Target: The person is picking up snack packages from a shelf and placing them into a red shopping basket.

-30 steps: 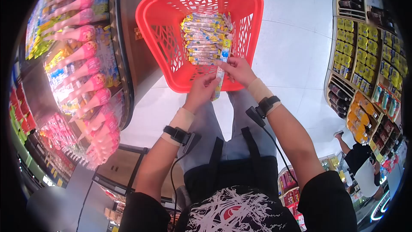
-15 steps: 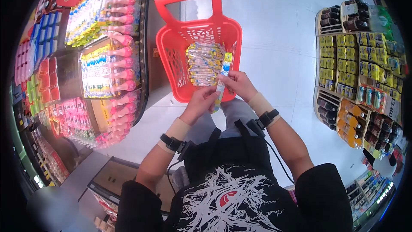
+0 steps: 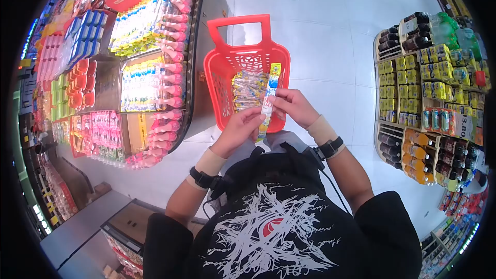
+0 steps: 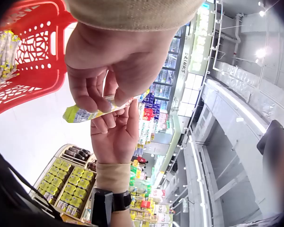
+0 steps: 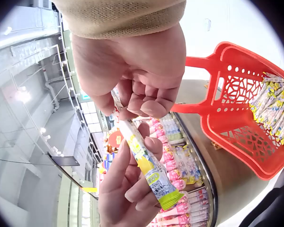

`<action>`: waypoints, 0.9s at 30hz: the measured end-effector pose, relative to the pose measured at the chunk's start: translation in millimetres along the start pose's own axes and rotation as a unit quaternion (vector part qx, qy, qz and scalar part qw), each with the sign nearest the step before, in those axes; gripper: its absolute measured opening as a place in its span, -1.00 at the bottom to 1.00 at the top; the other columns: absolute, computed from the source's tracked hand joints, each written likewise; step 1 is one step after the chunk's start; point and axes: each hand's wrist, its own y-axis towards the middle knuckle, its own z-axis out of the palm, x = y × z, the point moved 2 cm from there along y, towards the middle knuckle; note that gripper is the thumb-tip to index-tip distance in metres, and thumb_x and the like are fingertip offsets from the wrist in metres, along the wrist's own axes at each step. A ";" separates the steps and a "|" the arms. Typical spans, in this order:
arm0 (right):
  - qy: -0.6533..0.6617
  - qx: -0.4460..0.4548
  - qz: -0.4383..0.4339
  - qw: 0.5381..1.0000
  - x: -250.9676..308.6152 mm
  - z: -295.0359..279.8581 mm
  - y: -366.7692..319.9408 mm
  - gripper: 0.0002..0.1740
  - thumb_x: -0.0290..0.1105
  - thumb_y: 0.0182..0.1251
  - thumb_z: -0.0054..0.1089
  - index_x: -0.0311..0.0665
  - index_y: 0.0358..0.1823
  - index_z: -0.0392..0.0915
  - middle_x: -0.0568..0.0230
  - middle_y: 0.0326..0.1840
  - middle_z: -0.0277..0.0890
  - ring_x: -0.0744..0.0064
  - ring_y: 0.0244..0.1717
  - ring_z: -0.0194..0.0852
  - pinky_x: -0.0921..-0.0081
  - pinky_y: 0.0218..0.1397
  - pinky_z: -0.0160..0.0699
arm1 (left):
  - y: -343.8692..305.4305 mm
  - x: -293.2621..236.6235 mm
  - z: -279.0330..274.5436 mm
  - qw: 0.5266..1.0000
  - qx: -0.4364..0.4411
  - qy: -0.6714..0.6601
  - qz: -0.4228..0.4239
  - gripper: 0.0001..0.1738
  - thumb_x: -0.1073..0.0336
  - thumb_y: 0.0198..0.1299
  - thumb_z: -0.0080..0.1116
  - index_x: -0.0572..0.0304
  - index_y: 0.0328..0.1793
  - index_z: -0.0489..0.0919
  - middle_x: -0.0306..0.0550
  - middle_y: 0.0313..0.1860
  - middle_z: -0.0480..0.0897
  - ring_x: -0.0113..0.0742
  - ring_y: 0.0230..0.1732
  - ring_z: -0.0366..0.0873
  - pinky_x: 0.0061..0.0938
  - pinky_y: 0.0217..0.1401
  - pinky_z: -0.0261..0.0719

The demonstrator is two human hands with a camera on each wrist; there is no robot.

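Note:
A long slim candy packet (image 3: pixel 269 93), white, blue and yellow, is held slantwise between both hands in front of the body. The left hand (image 3: pixel 242 128) pinches its lower part; the right hand (image 3: pixel 296 107) pinches it around the middle. In the left wrist view the left hand (image 4: pixel 118 61) has thumb and fingers on the packet (image 4: pixel 87 115). The right wrist view shows the right hand (image 5: pixel 132 71) gripping the upper part, with the packet's green-yellow end (image 5: pixel 169 199) sticking out below. Beyond the hands stands a red basket (image 3: pixel 213 80) with many similar packets (image 3: pixel 248 89) inside.
At the left, a display shelf (image 3: pixel 192 72) bears rows of pink-topped items (image 3: pixel 173 85) and bright packets (image 3: pixel 138 93). Shelves at the right hold yellow can packs (image 3: pixel 408 90) and bottles (image 3: pixel 418 150). Pale floor (image 3: pixel 330 67) lies between them.
The head view has shifted, so the basket appears smaller and lower, with more of the shelves showing. Both hands still pinch the packet in much the same way.

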 end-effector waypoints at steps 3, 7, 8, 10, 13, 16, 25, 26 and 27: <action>-0.002 -0.006 -0.011 1.000 13.7 16.4 -4.9 -0.72 -0.24 0.50 0.18 -0.36 -0.10 0.61 0.55 -0.61 0.34 0.77 -0.62 0.26 0.71 -0.53 0.24 | -16.0 -9.8 -1.9 1.000 0.014 -0.015 0.013 -0.60 0.23 0.48 0.08 0.38 0.28 0.49 -0.32 -0.39 0.52 -0.61 -0.49 0.46 -0.63 -0.47 0.46; -0.021 -0.015 -0.037 0.999 30.2 34.9 -7.6 -0.72 -0.25 0.49 0.20 -0.37 -0.08 0.62 0.54 -0.60 0.36 0.79 -0.61 0.25 0.71 -0.55 0.21 | -31.1 -24.5 -5.1 0.999 0.015 -0.025 0.026 -0.60 0.24 0.48 0.08 0.39 0.28 0.48 -0.29 -0.36 0.52 -0.61 -0.50 0.46 -0.64 -0.47 0.46; -0.024 -0.016 -0.044 0.999 34.2 39.9 -6.7 -0.72 -0.26 0.48 0.20 -0.38 -0.07 0.62 0.54 -0.60 0.36 0.79 -0.61 0.25 0.71 -0.56 0.20 | -34.4 -26.9 -7.7 0.999 0.011 -0.025 0.030 -0.61 0.24 0.48 0.08 0.39 0.27 0.48 -0.29 -0.35 0.53 -0.61 -0.50 0.46 -0.64 -0.47 0.47; -0.041 -0.027 -0.062 0.997 44.4 50.1 -6.3 -0.72 -0.26 0.47 0.22 -0.38 -0.08 0.62 0.54 -0.59 0.38 0.81 -0.60 0.24 0.71 -0.55 0.19 | -39.9 -30.8 -13.2 0.999 0.003 -0.025 0.037 -0.61 0.25 0.47 0.08 0.40 0.26 0.48 -0.27 -0.34 0.53 -0.61 -0.51 0.46 -0.64 -0.47 0.47; -0.068 -0.026 -0.067 0.995 57.7 61.1 -7.6 -0.72 -0.26 0.46 0.24 -0.38 -0.09 0.62 0.55 -0.57 0.41 0.83 -0.59 0.24 0.72 -0.54 0.18 | -49.0 -41.1 -17.3 0.997 0.010 -0.025 0.070 -0.63 0.25 0.48 0.08 0.40 0.24 0.48 -0.27 -0.34 0.55 -0.61 -0.51 0.47 -0.64 -0.47 0.47; -0.079 -0.030 -0.082 0.993 68.2 73.6 -7.0 -0.72 -0.25 0.45 0.25 -0.38 -0.10 0.63 0.56 -0.55 0.43 0.85 -0.57 0.24 0.73 -0.54 0.18 | -57.4 -46.3 -23.8 0.995 0.010 -0.029 0.092 -0.64 0.26 0.48 0.08 0.40 0.23 0.49 -0.26 -0.33 0.56 -0.62 -0.51 0.47 -0.65 -0.47 0.46; -0.087 -0.037 -0.099 0.991 65.5 109.2 6.5 -0.76 -0.29 0.41 0.30 -0.35 -0.17 0.62 0.57 -0.50 0.47 0.88 -0.52 0.27 0.76 -0.51 0.19 | -80.9 -57.7 -51.6 0.995 0.032 0.011 0.090 -0.67 0.21 0.46 0.11 0.29 0.17 0.54 -0.19 -0.27 0.71 -0.67 -0.57 0.42 -0.70 -0.51 0.38; -0.089 -0.032 -0.097 0.991 64.1 115.5 8.1 -0.77 -0.29 0.41 0.30 -0.35 -0.17 0.61 0.57 -0.49 0.48 0.88 -0.51 0.28 0.77 -0.50 0.20 | -85.5 -60.3 -53.7 0.994 0.009 0.015 0.105 -0.69 0.20 0.46 0.11 0.28 0.14 0.55 -0.24 -0.33 0.68 -0.68 -0.59 0.42 -0.71 -0.53 0.36; -0.092 -0.025 -0.098 0.991 65.9 123.7 9.6 -0.77 -0.29 0.41 0.31 -0.35 -0.17 0.61 0.57 -0.48 0.48 0.88 -0.50 0.29 0.77 -0.49 0.21 | -89.8 -63.7 -53.0 0.992 -0.014 0.020 0.120 -0.70 0.19 0.46 0.12 0.28 0.10 0.55 -0.28 -0.40 0.66 -0.68 -0.62 0.41 -0.71 -0.56 0.33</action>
